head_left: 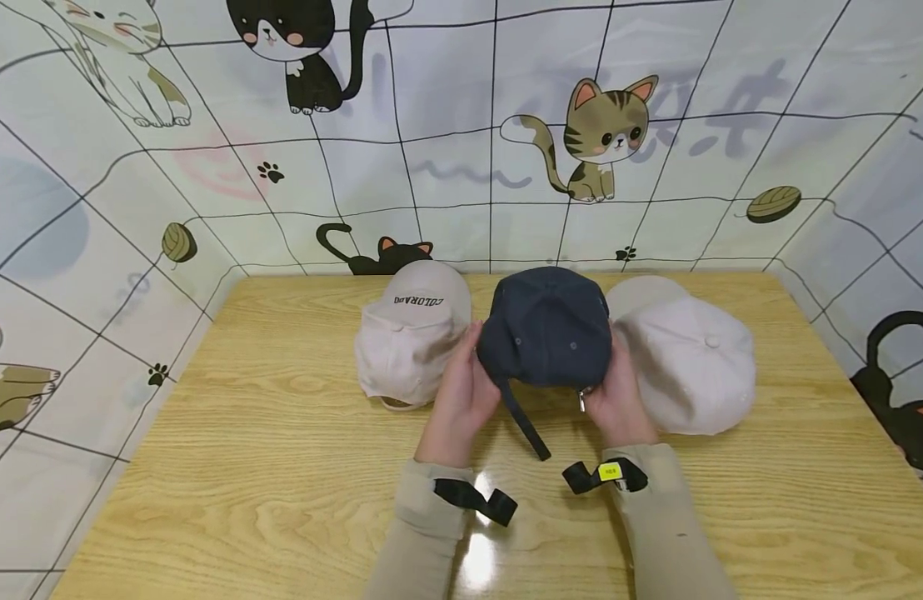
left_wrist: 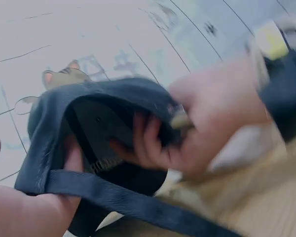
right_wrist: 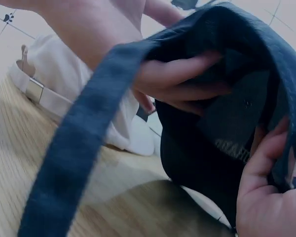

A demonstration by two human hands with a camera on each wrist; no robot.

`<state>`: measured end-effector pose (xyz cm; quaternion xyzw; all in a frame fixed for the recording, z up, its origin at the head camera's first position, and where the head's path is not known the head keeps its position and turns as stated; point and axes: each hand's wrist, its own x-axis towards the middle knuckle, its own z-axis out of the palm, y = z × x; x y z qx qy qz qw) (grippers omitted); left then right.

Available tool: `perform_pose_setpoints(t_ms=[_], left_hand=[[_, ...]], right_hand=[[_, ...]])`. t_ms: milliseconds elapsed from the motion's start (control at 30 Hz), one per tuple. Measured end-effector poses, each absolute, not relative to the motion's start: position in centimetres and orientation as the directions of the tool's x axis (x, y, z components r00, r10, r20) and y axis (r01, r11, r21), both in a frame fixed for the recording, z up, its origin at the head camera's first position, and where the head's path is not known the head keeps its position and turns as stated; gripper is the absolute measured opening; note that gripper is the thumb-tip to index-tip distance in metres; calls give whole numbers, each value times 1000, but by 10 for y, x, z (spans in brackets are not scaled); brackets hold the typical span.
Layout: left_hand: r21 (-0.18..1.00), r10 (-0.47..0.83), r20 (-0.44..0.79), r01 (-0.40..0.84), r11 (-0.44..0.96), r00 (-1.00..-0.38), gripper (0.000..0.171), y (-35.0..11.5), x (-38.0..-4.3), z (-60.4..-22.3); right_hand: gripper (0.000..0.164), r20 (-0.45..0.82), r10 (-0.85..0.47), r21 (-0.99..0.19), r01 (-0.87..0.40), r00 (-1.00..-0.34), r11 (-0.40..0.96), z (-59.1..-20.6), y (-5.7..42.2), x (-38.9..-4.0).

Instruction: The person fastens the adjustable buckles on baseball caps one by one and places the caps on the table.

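Observation:
Both hands hold a dark navy baseball cap (head_left: 547, 325) up over the middle of the table. My left hand (head_left: 469, 396) grips its left edge and my right hand (head_left: 617, 400) its right edge. In the right wrist view, the left hand's fingers (right_wrist: 187, 69) reach inside the crown, and the right hand's fingers (right_wrist: 264, 160) curl over the rim. The cap's loose back strap (head_left: 527, 425) hangs undone between the wrists. A small metal buckle (head_left: 582, 401) dangles by the right hand. Pale lettering shows inside the cap in both wrist views.
To the left, a pale cap (head_left: 412, 342) marked COLORADO lies on the wooden table (head_left: 281, 467). Another pale cap (head_left: 694, 358) lies to the right, close beside the right hand. Behind the table hangs a cat-printed cloth backdrop (head_left: 446, 100).

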<state>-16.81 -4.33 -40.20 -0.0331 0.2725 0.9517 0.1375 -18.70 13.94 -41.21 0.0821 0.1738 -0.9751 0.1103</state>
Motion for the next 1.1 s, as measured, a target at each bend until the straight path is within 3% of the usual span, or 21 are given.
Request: perform_pose_setpoints(t_ms=[133, 267, 367, 500, 600, 700, 900, 1100], left_hand=[[336, 440, -54, -431, -838, -897, 63, -45, -170, -402], [283, 468, 11, -446, -849, -884, 57, -45, -164, -397], [363, 438, 96, -378, -852, -894, 45, -40, -158, -391], [599, 409, 212, -214, -772, -887, 42, -31, -155, -387], [805, 389, 204, -72, -588, -898, 45, -23, -159, -400], [929, 386, 182, 30, -370, -904, 41, -18, -159, -401], [981, 320, 180, 148, -123, -930, 38, -14, -150, -384], [981, 198, 191, 181, -66, -961, 19, -12, -143, -372]], right_hand=[[28, -222, -183, -382, 259, -958, -887, -407, 138, -185], [43, -161, -181, -464, 236, -970, -854, -401, 135, -182], [46, -56, -200, -492, 202, -978, -847, -397, 133, -181], [33, 25, -175, -542, 134, -984, -830, -393, 129, -179], [23, 16, -119, -578, 88, -993, -811, -391, 127, -177], [24, 9, -83, -604, 61, -996, -795, -389, 126, -177], [24, 29, -70, -668, 33, -997, -743, -384, 125, -175], [25, -28, -98, -735, 87, -995, -672, -382, 123, -173]])
